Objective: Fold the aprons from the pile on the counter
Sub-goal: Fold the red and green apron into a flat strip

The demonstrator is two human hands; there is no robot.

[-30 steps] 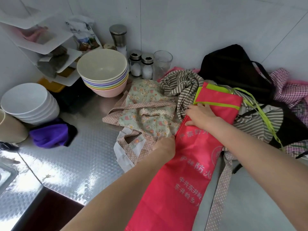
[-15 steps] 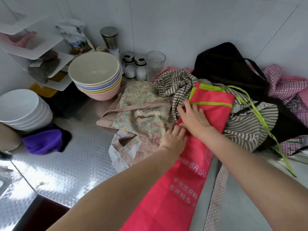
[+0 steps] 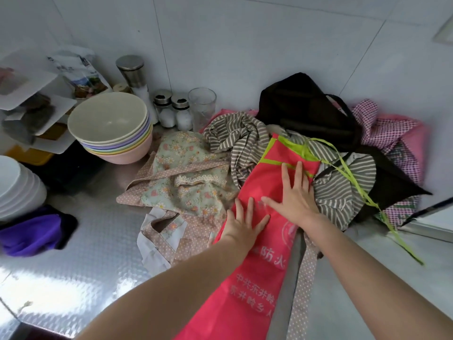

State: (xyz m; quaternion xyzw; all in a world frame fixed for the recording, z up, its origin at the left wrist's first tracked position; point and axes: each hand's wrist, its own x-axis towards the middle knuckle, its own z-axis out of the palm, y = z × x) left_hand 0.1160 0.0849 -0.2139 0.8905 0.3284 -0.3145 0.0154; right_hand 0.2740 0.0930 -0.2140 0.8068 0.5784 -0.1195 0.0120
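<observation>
A red apron with white lettering and lime-green trim lies lengthwise over the pile, folded into a long strip that hangs toward me. My left hand presses flat on its left edge with fingers spread. My right hand lies flat higher up on it, just below the green trim. Under it lie a floral apron, a brown-and-white striped apron, a black apron and a pink checked apron. A lime-green strap trails to the right.
A stack of pastel bowls stands left of the pile, with white bowls and a purple cloth further left. Two shakers, a glass and a grinder stand against the tiled wall. Bare steel counter lies at the lower left.
Both hands have opened out flat on the red apron. The left hand moved up from the apron's left edge onto it, and the right hand slid a little toward me and spread.
</observation>
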